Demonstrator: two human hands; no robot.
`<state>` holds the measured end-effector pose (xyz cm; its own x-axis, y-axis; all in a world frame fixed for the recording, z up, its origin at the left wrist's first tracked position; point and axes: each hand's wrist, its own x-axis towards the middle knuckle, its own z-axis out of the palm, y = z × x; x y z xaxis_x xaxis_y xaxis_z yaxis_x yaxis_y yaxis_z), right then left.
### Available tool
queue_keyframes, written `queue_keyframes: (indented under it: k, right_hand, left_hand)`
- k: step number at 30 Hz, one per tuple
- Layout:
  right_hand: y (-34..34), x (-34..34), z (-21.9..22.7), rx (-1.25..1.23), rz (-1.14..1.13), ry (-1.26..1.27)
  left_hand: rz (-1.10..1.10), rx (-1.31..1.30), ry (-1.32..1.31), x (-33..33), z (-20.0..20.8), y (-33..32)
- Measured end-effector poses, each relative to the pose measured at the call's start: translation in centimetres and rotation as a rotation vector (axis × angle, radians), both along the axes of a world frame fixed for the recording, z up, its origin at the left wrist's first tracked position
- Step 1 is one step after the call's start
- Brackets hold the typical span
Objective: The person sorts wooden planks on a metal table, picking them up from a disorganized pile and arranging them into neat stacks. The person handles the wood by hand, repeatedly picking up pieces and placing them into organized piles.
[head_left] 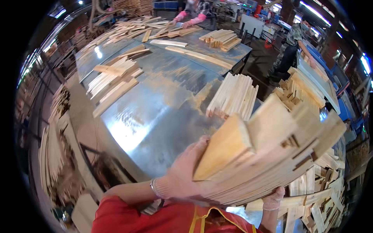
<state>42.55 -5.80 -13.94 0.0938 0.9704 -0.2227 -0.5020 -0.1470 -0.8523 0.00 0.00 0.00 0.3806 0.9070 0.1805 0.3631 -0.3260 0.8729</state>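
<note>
Here, left hand (pixel 182 174) clasping wooden slat bundle (pixel 268 155)

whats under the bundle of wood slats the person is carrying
The left hand cups the bundle of wood slats from below; the right hand props its underside. The palms are covered.

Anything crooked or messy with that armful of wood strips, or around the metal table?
The bundle of wood strips between the left hand and right hand is uneven, its ends staggered with gaps. Offcuts lie jumbled at lower right. Stacks on the metal table look orderly.
</note>
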Motion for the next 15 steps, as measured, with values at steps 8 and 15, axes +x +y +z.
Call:
queue_keyframes:
  k: [8,15]
  right_hand:
    - [23.2,-26.1,-1.2,-0.25,0.123,0.294]
    - [46.2,-33.5,-3.4,0.372,0.454,-1.17]
  left_hand:
    - [0.202,-0.477,-0.506,-24.1,-7.4,22.1]
    - [0.271,-0.591,-0.63,-34.4,-15.7,43.9]
